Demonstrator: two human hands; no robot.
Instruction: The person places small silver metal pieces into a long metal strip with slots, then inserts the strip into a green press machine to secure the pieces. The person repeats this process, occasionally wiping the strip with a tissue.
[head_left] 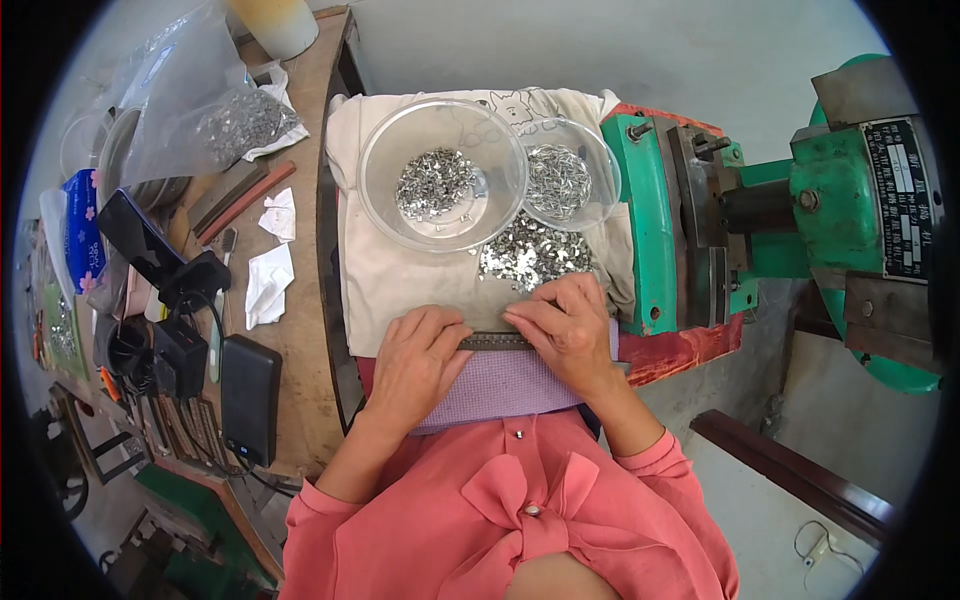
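A dark, narrow metal strip (495,341) with a row of small notches lies crosswise in front of me, over a lilac textured cloth (480,385). My left hand (420,350) is closed at its left end, fingertips on the strip. At the right end, the thumb and fingers of my right hand (568,325) are pinched together against it; whatever is between those fingertips is too small to make out. Just beyond my right hand, a loose heap of small shiny metal pieces (530,255) is spread on the beige cloth (390,290).
A large clear tub (375,205) contains small metal pieces; a smaller clear tub (606,180) holds thin wire-like parts. A green machine (650,220) stands at right. On the wooden bench (305,380) at left are a power bank (250,400), a phone (140,235) and paper scraps (268,285).
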